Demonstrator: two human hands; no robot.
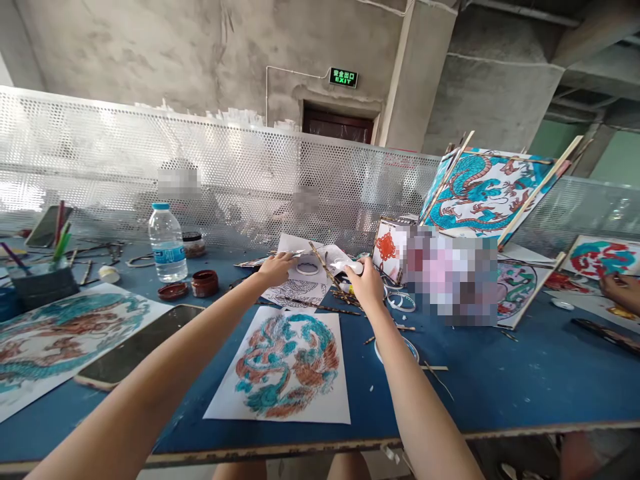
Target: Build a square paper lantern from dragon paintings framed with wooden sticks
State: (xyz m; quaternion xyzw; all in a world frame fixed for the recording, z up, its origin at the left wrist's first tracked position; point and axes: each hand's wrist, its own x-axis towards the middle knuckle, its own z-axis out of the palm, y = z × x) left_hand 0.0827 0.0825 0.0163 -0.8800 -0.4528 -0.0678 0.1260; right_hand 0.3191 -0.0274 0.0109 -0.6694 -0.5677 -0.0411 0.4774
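My left hand (277, 269) reaches over white sheets at the back of the table, fingers bent together. A thin pale item (303, 253) lies at its fingertips; its kind is unclear. My right hand (369, 281) is closed around a white, rounded, bottle-like object (354, 267). Thin brown twigs (327, 270) stand between my hands. A roll of tape (307, 269) rests on a line-drawn sheet (295, 293) under my left hand. Nearer me lies a paper (287, 363) with a round teal and brown dragon-like picture.
At left are a phone (145, 347), a painted sheet (65, 333), a water bottle (167, 243) and an open brown paint jar (205, 283). A stick-framed painted lantern (485, 193) stands at right, near another person's hand (623, 290). A perforated metal screen (225, 180) runs behind.
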